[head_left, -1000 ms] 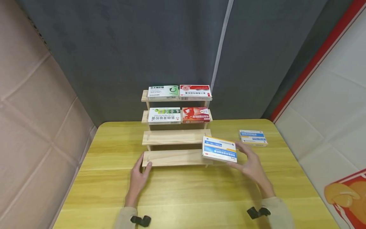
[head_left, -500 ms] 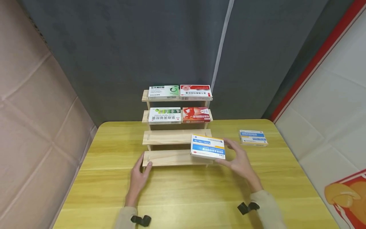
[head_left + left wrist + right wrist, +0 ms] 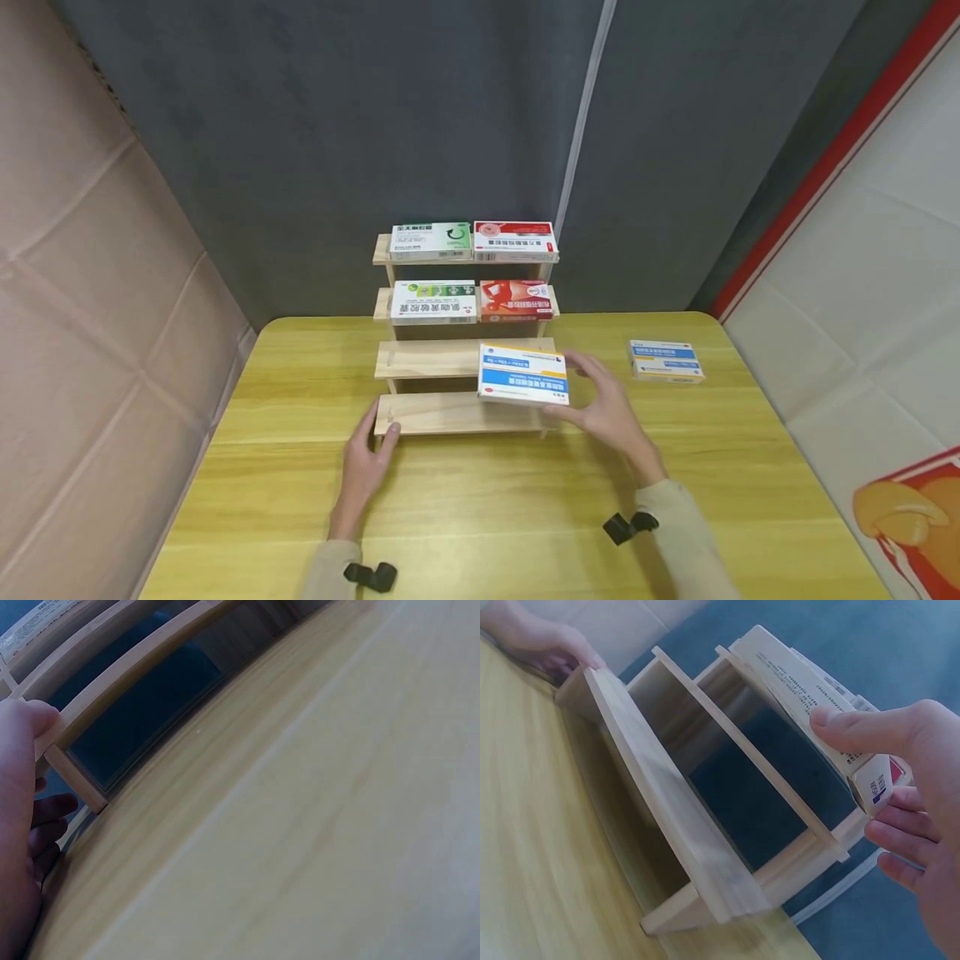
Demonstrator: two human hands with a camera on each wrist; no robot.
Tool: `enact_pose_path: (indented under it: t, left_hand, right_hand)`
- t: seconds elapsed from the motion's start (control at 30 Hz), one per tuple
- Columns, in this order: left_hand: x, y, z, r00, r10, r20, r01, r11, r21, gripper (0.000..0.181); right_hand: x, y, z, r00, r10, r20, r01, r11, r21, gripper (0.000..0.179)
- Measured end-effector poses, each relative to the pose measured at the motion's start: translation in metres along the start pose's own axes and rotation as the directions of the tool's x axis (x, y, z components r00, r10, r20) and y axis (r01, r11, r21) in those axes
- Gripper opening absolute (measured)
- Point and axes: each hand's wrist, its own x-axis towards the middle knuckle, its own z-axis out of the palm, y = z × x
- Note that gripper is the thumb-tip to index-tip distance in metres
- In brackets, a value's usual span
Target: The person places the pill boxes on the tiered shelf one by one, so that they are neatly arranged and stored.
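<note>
My right hand (image 3: 603, 408) pinches a white, blue and yellow medicine box (image 3: 522, 375) by its right end, thumb on the near side. The box is held over the right part of the two lower steps of a wooden stepped display rack (image 3: 442, 414). In the right wrist view the thumb presses the box's long side (image 3: 795, 682), and its small end flap faces the fingers. My left hand (image 3: 365, 467) grips the left end of the rack's lowest step. Its thumb (image 3: 41, 718) lies on the board's edge in the left wrist view, with the fingers around the outer side.
On the top step lie a green-and-white box (image 3: 431, 241) and a red-and-white box (image 3: 514, 241). Below them are a white-green box (image 3: 432, 302) and a red box (image 3: 515, 300). Another blue-and-white box (image 3: 665, 362) lies on the table (image 3: 480, 508) at right. A dark curtain (image 3: 337, 150) hangs behind.
My right hand has carried the medicine box leftward and slightly farther back, from the rack's right end to over its steps. The left hand has kept its place on the rack.
</note>
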Motion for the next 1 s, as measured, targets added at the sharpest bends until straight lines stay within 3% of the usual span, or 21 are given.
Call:
enact_pose_path:
  t: [0.23,1.0]
  left_hand:
    - [0.0,0.0,0.0,1.0,-0.001,0.001,0.001,1.0,0.008,0.065]
    - [0.001,0.002,0.0,1.0,-0.002,-0.006,0.003,1.0,0.015,0.065]
  right_hand:
    - [0.012,-0.007,0.011,0.998,-0.051,0.032,0.052,0.998,-0.02,0.092]
    - [0.047,-0.039,0.055,0.991,-0.032,0.133,0.04,0.998,-0.054,0.09]
